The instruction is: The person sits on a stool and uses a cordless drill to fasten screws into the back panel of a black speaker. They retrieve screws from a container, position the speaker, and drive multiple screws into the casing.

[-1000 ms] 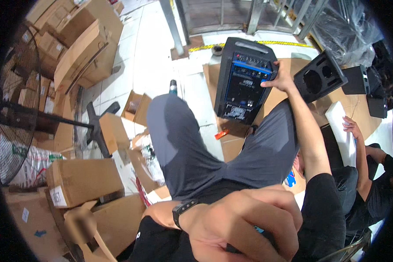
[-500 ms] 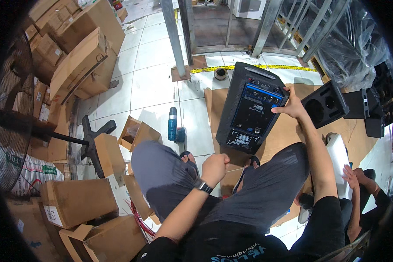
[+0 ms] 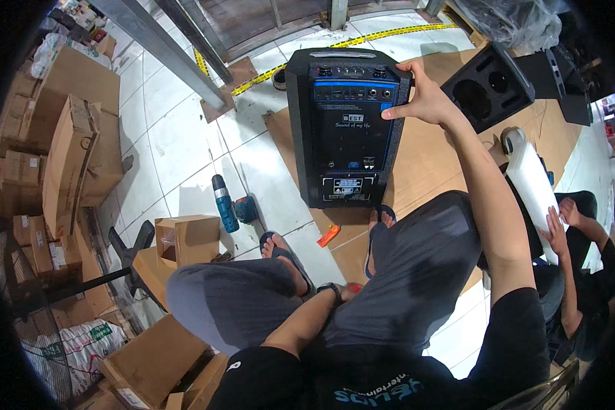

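Grips the upper right edge of the black speaker (image 3: 345,154) with the right hand (image 3: 422,104), resting the thumb on the control panel and reaching over the edge with the fingers. Cannot tell the left hand (image 3: 348,294) open from closed: low between the legs, partly hidden near the right thigh. Faces the speaker at twelve o'clock from the lap, with knobs toward the top.

Reading the clock from the speaker, see an orange packet (image 3: 329,236) at six, near the feet, and a teal drill (image 3: 224,203) at eight, just beside a small carton (image 3: 188,239). Find an open black cabinet (image 3: 488,89) between two and three, on a cardboard sheet (image 3: 424,154). Toward four, see a co-worker's hand (image 3: 557,231) against white foam (image 3: 531,178). At twelve, note yellow-and-black tape (image 3: 389,32).
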`<state>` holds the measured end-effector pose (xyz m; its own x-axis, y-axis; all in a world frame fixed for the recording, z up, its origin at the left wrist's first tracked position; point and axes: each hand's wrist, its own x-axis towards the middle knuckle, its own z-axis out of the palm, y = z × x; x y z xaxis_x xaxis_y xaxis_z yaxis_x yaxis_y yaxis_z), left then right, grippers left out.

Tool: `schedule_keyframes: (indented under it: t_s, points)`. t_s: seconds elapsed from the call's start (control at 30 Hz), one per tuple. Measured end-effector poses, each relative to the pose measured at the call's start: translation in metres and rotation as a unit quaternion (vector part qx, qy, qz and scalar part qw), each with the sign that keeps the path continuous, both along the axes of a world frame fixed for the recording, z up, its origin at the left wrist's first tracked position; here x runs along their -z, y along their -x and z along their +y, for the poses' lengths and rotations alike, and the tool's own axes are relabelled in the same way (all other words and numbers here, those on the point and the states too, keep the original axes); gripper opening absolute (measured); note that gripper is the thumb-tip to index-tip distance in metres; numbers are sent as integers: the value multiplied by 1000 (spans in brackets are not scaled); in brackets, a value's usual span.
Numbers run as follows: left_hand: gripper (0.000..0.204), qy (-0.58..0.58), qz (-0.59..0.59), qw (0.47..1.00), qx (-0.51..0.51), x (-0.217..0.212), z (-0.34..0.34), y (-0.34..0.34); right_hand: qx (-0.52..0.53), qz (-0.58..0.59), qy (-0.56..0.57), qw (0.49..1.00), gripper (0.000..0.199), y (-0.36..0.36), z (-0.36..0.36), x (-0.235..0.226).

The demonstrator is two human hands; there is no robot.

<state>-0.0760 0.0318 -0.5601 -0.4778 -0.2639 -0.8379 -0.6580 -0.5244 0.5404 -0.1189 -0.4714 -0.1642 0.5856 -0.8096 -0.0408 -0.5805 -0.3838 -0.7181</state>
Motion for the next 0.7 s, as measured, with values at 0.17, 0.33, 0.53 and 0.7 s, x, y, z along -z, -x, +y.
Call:
schedule_keyframes:
  t_s: [0.17, 0.33, 0.53, 0.7]
  points:
    - [67, 2, 8, 1000, -13, 5, 1, -4, -23, -5, 12, 1000, 105, -7, -15, 3]
    - [75, 52, 14, 998, -28, 27, -23, 10, -27, 33, 47, 998, 106, -5, -28, 10]
    - [109, 73, -94, 989, -91, -26, -54, -13, -18, 32, -3, 999, 107, -5, -26, 11]
    - [54, 214, -72, 930, -290, -144, -90, -63, -70, -44, -55, 995, 107, 15, -55, 34]
